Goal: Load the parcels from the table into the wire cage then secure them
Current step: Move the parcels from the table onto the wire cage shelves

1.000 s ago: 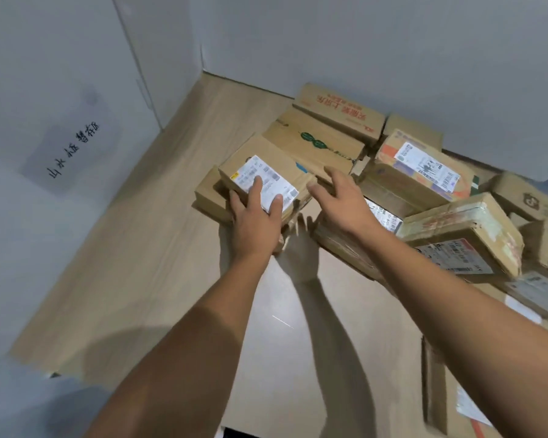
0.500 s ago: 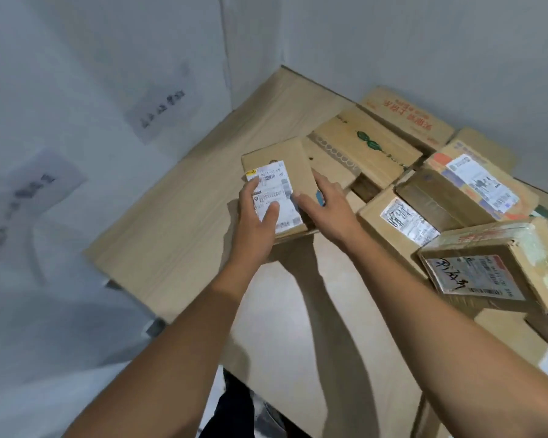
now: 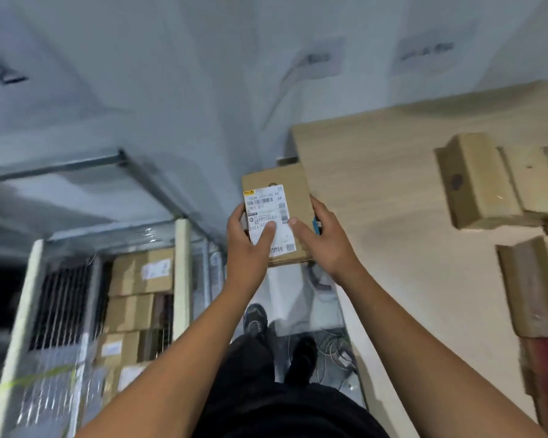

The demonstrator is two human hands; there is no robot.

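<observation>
Black trousers [image 3: 266,390] and dark shoes [image 3: 256,320] stand on the floor just left of the table [image 3: 377,184]. Both bare forearms reach forward from there. The left hand [image 3: 247,248] grips the parcel [image 3: 295,197] by its left edge, with the thumb pressed flat on the white shipping label [image 3: 268,216]. The right hand [image 3: 326,245] grips the right edge, thumb on top beside the label and fingers curled round the side. The brown cardboard parcel is held in the air, roughly level, at the table's left edge, between the table and the wire cage [image 3: 60,298]. The cage stands left of the table, and stacked cardboard boxes [image 3: 140,273] with white labels show inside it. More parcels [image 3: 475,181] lie on the right part of the tabletop, one large box [image 3: 538,286] nearer than the rest. A pale wall [image 3: 171,90] rises beyond the table's far edge, with blurred paper sheets [image 3: 320,60] stuck to it.
</observation>
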